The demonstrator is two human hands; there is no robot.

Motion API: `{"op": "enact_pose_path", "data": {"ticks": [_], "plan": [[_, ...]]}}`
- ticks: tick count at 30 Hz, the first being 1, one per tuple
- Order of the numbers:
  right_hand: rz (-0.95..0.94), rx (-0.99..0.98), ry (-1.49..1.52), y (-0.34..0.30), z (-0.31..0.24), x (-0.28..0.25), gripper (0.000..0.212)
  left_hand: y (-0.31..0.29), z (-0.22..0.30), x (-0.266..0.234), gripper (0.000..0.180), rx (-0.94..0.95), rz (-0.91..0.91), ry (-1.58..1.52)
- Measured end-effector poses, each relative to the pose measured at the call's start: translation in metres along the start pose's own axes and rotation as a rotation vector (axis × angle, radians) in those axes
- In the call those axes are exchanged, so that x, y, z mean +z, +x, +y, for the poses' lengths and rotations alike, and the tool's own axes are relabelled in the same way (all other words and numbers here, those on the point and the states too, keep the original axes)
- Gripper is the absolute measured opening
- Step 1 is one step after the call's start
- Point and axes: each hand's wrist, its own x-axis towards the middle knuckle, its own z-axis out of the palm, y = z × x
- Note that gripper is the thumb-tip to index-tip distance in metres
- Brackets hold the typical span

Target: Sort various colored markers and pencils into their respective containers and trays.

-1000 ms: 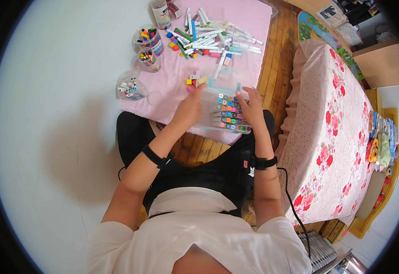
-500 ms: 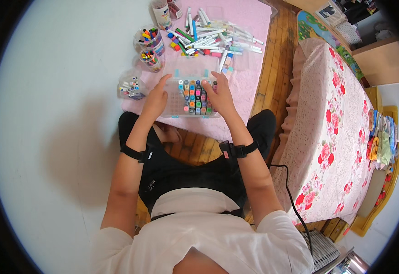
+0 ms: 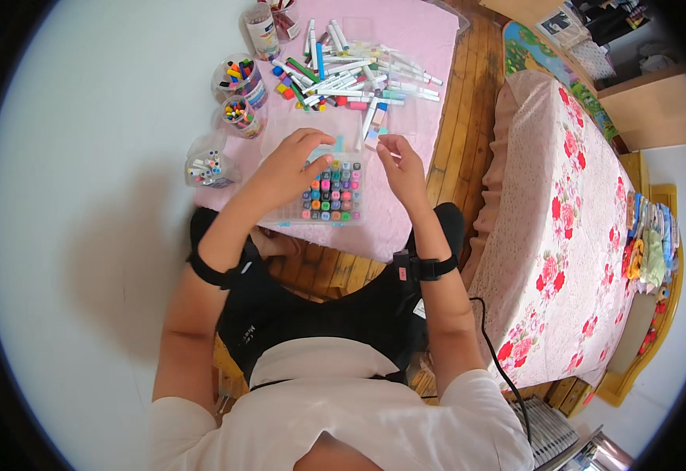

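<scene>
A clear plastic marker case (image 3: 333,198), filled with upright coloured markers, lies on the pink mat (image 3: 406,228) in front of me. My left hand (image 3: 286,166) lies over the case's far left part, its fingers curled on the clear plastic. My right hand (image 3: 402,168) hovers just right of the case with fingers loosely apart and nothing in them. A loose pile of markers (image 3: 351,74) is spread over the mat beyond both hands.
Two clear cups of small coloured pieces (image 3: 241,78) (image 3: 241,118) and a small clear bag (image 3: 205,165) stand at the mat's left edge. A bottle (image 3: 263,27) stands at the far left. A flowered bed (image 3: 570,228) runs along the right, wooden floor (image 3: 468,118) between.
The case, held in both hands before, has come down nearer to me on the mat. My right hand has let go of it and moved right. My left hand stays on it.
</scene>
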Motion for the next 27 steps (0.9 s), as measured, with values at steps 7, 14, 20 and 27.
{"op": "enact_pose_path", "data": {"ticks": [7, 14, 20, 27], "plan": [[-0.056, -0.197, -0.272, 0.082, -0.002, -0.008, 0.031, 0.102, -0.025, -0.036, 0.03, -0.122, -0.085, 0.296], [-0.055, -0.209, -0.603, 0.156, 0.047, 0.028, 0.037, 0.175, -0.116, 0.008, 0.048, -0.266, -0.195, 0.415], [-0.106, -0.161, -0.63, 0.177, 0.075, 0.046, 0.027, 0.188, -0.125, 0.023, 0.081, -0.169, -0.103, 0.452], [-0.349, -0.277, -0.359, 0.17, 0.057, 0.047, 0.032, 0.204, -0.155, 0.026, 0.094, -0.021, 0.001, 0.606]]}}
